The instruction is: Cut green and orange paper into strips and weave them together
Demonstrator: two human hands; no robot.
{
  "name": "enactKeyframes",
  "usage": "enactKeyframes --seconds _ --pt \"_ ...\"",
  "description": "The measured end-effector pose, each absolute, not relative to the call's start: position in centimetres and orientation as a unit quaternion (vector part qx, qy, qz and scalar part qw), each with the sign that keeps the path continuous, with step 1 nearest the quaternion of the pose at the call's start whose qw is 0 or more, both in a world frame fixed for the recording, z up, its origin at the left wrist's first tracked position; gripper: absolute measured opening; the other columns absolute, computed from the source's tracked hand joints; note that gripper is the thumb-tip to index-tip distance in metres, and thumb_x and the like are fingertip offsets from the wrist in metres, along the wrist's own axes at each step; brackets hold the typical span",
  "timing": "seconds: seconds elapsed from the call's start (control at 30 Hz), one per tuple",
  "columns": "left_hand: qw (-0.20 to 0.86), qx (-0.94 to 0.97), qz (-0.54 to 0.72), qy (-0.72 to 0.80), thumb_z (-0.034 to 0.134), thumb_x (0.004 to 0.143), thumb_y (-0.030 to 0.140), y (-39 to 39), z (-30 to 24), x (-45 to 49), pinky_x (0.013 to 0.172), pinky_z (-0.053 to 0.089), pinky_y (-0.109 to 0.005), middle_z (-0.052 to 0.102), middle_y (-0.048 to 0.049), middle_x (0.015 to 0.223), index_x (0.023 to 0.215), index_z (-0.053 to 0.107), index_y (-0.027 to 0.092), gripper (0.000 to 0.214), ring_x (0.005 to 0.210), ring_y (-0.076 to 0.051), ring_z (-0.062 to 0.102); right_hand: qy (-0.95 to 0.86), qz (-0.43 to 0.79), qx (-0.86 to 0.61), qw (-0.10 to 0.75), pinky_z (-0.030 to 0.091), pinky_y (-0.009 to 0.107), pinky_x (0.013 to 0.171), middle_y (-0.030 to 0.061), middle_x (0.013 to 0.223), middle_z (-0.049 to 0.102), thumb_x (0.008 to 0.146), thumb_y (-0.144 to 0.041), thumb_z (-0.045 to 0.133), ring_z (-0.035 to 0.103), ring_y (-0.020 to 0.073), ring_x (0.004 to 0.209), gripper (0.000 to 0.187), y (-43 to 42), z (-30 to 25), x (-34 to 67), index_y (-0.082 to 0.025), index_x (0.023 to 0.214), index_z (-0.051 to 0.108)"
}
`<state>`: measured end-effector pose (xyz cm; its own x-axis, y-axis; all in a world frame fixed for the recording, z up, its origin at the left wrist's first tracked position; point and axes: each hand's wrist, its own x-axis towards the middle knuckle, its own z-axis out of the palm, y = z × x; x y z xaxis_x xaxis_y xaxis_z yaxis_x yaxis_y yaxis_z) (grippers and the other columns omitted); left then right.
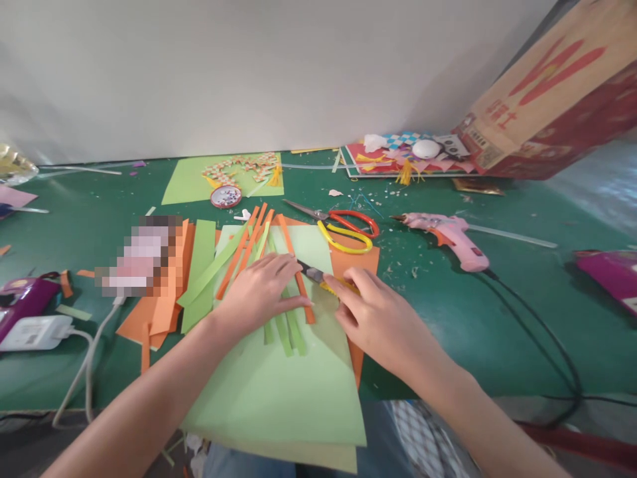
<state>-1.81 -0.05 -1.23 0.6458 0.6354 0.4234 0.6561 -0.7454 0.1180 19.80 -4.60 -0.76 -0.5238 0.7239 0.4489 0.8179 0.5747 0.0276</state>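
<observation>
Green paper hangs over the table's front edge w/ strips on top, L hand on 'em, fingers together, thumb out, R hand pinching a cutter, blade twd L fingertips.

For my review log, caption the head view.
Right hand holds a utility knife; left hand lies across green and orange paper strips.

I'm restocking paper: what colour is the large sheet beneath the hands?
Pale green; the large sheet shows best in the head view.
</observation>
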Motion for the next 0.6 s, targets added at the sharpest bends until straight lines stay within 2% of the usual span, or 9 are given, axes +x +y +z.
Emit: enactKeyframes --seconds 0.1,0.27,0.37,0.47,0.6 --pt "0.048 -0.917 -0.234 -0.318 0.048 0.092 0.052 0.0 -0.9 -1.8 0.087 0.056 -0.039 0.072 -0.0102 0.1 0.102 0.06 0.014 0.041 0.091 -0.023 0.07 -0.863 -0.118 -0.449 0.2 0.056 0.032 0.062 0.0112 0.082 0.057 0.081 -0.005 0.042 0.061 0.0204 0.071 0.041 -5.3 -0.6 19.9 -0.004 0.112 0.068" --pt "0.057 -0.919 -0.236 -0.31 0.043 0.097 0.045 -0.2 -0.3 -1.4 0.075 0.058 -0.035 0.072 -0.0079 0.086 0.09 0.062 0.014 0.038 0.08 -0.021 0.071 -0.859 -0.107 -0.456 0.206 0.056 0.033 0.061 0.0106 0.081 0.058 0.08 -0.005 0.044 0.063 0.021 0.07 0.039 -6.4 -0.4 19.9 -0.004 0.111 0.069" --pt "0.044 -0.905 -0.241 -0.349 0.045 0.094 0.052 -0.3 -0.5 -1.3 0.076 0.058 -0.037 0.072 -0.0117 0.098 0.095 0.063 0.013 0.043 0.09 -0.025 0.07 -0.858 -0.1 -0.461 0.205 0.056 0.033 0.06 0.0104 0.08 0.058 0.08 -0.005 0.044 0.064 0.0211 0.07 0.04 -6.6 -0.5 19.9 -0.004 0.111 0.069" --pt "0.033 -0.893 -0.239 -0.381 0.05 0.089 0.057 -0.2 -1.0 -1.4 0.085 0.057 -0.042 0.07 -0.0151 0.113 0.104 0.063 0.012 0.049 0.104 -0.028 0.067 -0.858 -0.093 -0.463 0.201 0.056 0.033 0.061 0.0108 0.082 0.059 0.079 -0.004 0.044 0.064 0.0214 0.071 0.041 -6.6 -0.7 19.8 -0.005 0.111 0.069" --pt "0.015 -0.889 -0.23 -0.397 0.055 0.087 0.057 -0.2 -1.5 -1.6 0.09 0.056 -0.043 0.069 -0.0153 0.117 0.109 0.063 0.012 0.051 0.109 -0.029 0.066 -0.859 -0.098 -0.457 0.21 0.057 0.032 0.06 0.0115 0.081 0.059 0.078 -0.003 0.043 0.065 0.0216 0.07 0.042 -6.4 -0.6 19.8 -0.004 0.11 0.07"
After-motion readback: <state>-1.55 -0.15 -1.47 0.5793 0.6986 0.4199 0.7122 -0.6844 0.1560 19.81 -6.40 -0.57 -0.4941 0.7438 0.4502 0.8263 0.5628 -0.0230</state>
